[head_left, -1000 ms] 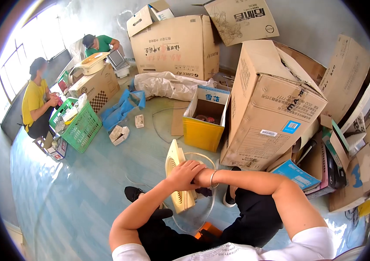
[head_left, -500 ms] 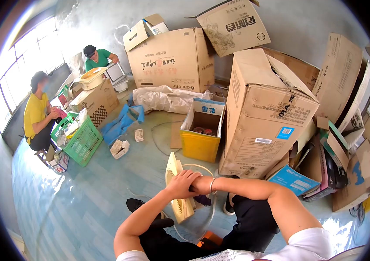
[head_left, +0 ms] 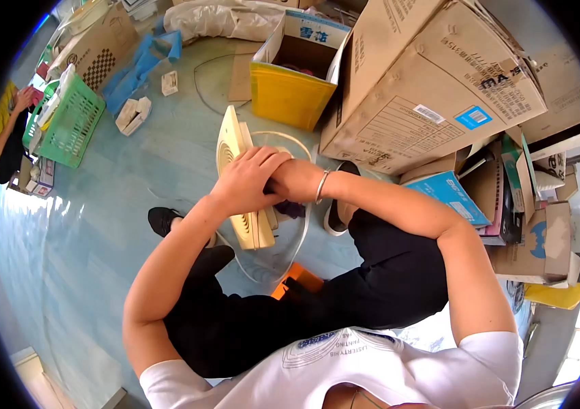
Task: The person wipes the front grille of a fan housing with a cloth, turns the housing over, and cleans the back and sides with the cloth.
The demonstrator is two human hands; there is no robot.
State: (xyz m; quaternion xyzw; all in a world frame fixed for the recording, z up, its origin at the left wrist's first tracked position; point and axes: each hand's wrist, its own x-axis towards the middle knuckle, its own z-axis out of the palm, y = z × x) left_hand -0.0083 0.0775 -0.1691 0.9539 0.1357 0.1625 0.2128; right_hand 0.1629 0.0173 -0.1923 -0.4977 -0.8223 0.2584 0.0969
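Note:
A cream plastic housing with curved vent ribs (head_left: 257,230) stands on edge, tilted, on the floor between my feet. My left hand (head_left: 248,178) is closed over its upper middle, fingers bent across the edge and over my right hand. My right hand (head_left: 297,178), with a silver bangle at the wrist, presses against the housing's right side. Its fingers are hidden beneath my left hand. Just below hangs something dark purple (head_left: 293,209), too covered to name. A pale cord (head_left: 303,235) loops around the housing. An orange object (head_left: 298,281) lies near my knees.
Ahead stands a yellow and white open box (head_left: 288,102), beside a tall cardboard carton (head_left: 433,88). Smaller boxes, one blue (head_left: 448,196), crowd the right. At the left are a green basket (head_left: 75,129), a seated person in yellow (head_left: 2,129) and white blocks (head_left: 133,116).
The view has tilted downward, showing more of my shirt and legs; the person in green has left the view. My hands stay together on the housing, with little visible change in their pose.

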